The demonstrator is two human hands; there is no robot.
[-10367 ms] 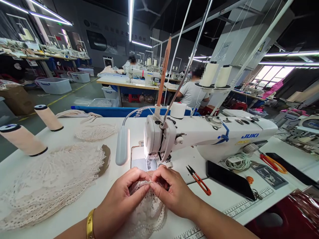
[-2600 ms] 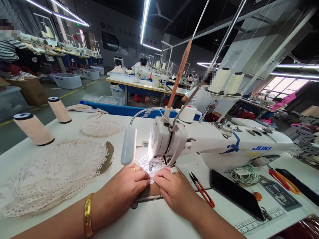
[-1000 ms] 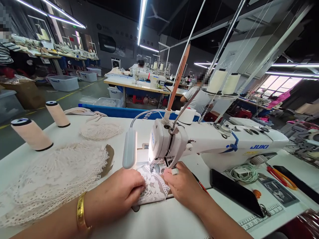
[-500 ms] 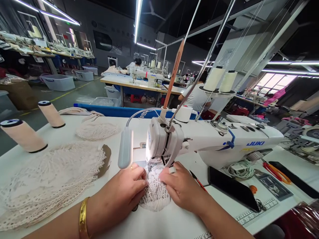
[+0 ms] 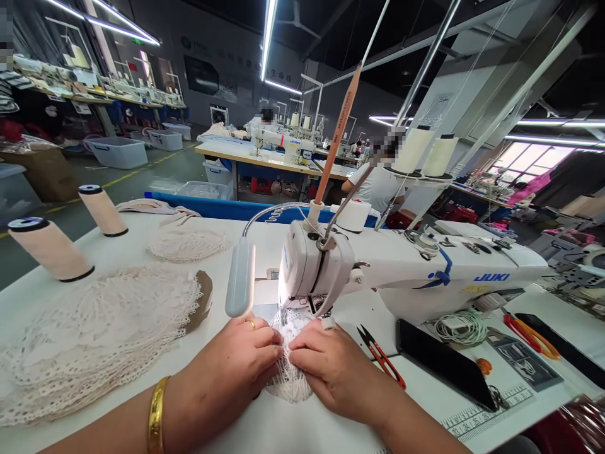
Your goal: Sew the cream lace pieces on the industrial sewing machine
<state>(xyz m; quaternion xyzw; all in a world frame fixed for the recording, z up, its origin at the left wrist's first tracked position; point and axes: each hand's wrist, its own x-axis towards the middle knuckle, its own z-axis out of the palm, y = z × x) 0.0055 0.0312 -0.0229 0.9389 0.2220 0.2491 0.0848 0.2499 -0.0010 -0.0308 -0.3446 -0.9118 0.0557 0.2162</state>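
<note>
A piece of white lace (image 5: 289, 372) lies under the needle area of a JUKI sewing machine (image 5: 316, 271), lit by a small lamp (image 5: 240, 277). My left hand (image 5: 246, 353) grips the lace's left side, fingers curled and thumb pressed on it. On the right side my right hand (image 5: 326, 359) pinches the lace, close to the other hand. Both hands sit just in front of the presser foot, which is partly hidden. To the left, a stack of lace pieces (image 5: 99, 334) rests on the table, with a smaller lace pile (image 5: 186, 244) behind it.
Two thread cones (image 5: 51, 249) stand at the left. Right of my hand lie red-handled thread snips (image 5: 380, 356), a black phone (image 5: 444, 362), a coiled cable (image 5: 463, 328) and orange-handled scissors (image 5: 532, 334). A pencil (image 5: 338, 132) stands on the machine head. Other people sit behind.
My right hand has moved left and slightly down along the lace, nearer my left hand, uncovering more of the snips. The view has shifted slightly.
</note>
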